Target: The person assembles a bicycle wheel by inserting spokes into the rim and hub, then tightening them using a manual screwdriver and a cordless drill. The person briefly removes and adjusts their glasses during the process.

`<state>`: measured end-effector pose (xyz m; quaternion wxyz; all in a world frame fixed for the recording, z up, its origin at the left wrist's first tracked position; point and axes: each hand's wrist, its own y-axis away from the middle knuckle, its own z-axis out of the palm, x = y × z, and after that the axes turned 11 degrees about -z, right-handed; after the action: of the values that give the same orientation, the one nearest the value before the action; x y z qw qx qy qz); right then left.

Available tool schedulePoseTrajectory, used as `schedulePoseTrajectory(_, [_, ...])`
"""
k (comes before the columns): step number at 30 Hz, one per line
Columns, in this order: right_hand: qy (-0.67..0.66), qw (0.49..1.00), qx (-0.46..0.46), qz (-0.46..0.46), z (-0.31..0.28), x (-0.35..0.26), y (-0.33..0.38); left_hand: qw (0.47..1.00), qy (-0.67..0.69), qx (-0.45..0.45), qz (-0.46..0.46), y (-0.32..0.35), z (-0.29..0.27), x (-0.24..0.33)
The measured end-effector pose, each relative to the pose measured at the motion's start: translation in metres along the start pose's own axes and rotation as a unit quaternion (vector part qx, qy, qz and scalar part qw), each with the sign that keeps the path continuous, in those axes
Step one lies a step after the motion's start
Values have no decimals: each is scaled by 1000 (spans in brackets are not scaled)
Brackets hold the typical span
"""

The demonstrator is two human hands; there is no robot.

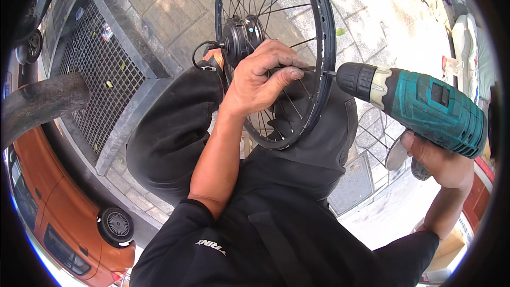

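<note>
A spoked wheel [328, 32] with a black rim stands upright between my knees, with no tyre on it. Its thick black hub motor [241, 34] has a cable looping out on the left. My left hand [263, 77] reaches in among the spokes, fingers and thumb pinched on a spoke near the rim's right side. In my right hand [438, 165] is a teal and black cordless drill [441, 107], held by its grip and pointing left. The drill's thin bit touches the outer face of the rim, level with my left fingertips. My right palm is partly hidden by the drill body.
A raised metal grating [101, 58] with a grey frame lies at the left, beside a tree trunk [45, 101]. An orange car [69, 191] is parked beyond it. Grey paving [170, 0] surrounds the wheel. White bags [465, 48] and cartons [449, 252] sit along the right.
</note>
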<state>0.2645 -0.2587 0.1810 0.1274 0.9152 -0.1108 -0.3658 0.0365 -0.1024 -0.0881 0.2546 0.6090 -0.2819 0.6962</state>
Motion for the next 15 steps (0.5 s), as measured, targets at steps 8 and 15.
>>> schedulePoseTrajectory(8, [-162,982,55,78,-1,13,-6,994,-30,77,71,-1,7,-16])
schedulePoseTrajectory(15, [-158,972,83,152,1,-2,-2,995,3,70,68,-6,9,-18])
